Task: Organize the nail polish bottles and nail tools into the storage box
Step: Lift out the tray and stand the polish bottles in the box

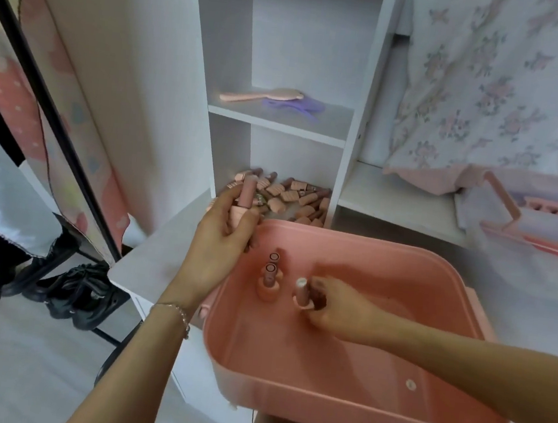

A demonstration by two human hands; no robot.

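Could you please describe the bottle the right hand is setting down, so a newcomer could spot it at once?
Look inside the pink storage box. Three bottles stand near its far left corner; this bottle is the rightmost, pale-capped, with the right hand gripping it, unlike the two free-standing bottles beside it.

Pink storage box [337, 400]; pink nail polish bottles [293, 195]; white shelf [280, 122]; pink hairbrush [262, 95]; purple comb [292, 105]; white cloth [504, 87], pink floral print.

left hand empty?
No, the left hand grips a pink nail polish bottle above the rim of the pink storage box.
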